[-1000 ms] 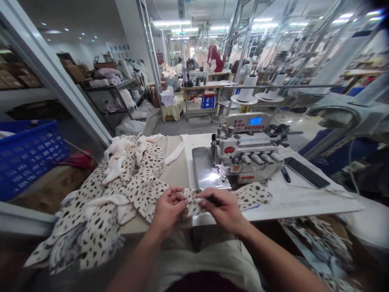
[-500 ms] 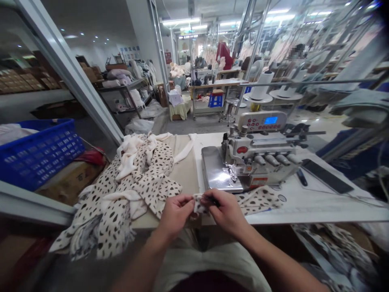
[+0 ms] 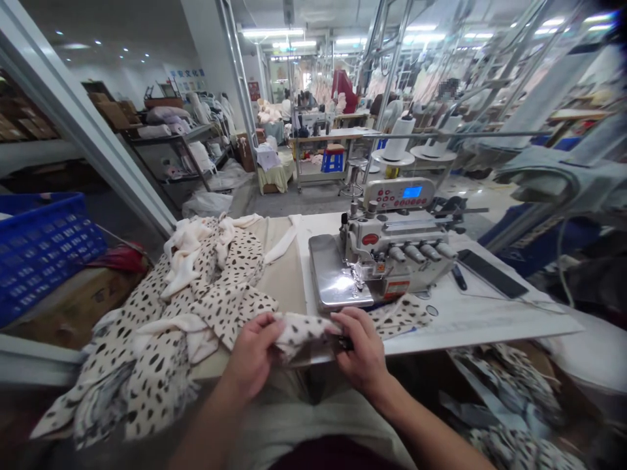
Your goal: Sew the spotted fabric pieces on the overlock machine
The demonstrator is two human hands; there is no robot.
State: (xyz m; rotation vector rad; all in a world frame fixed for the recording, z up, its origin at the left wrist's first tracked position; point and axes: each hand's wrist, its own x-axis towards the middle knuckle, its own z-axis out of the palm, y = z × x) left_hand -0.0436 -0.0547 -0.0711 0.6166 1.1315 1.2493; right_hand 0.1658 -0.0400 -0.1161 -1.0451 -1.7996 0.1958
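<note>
And up on the pale back wall (image 3: 155,73), there it is: blue Chinese characters (image 3: 187,74), with 安文化 coming through, the last one cut by the white square pillar (image 3: 202,39)! Over to the white metal sewing machine (image 3: 406,230): its glossy red oval badge (image 3: 370,239) is too small to read, the orange-and-white rectangular label (image 3: 396,287) likewise, and the glowing blue rectangular display (image 3: 412,192) gives us no legible digits. Lettering on the dark blue cloth (image 3: 533,245) at right? A blur!
</note>
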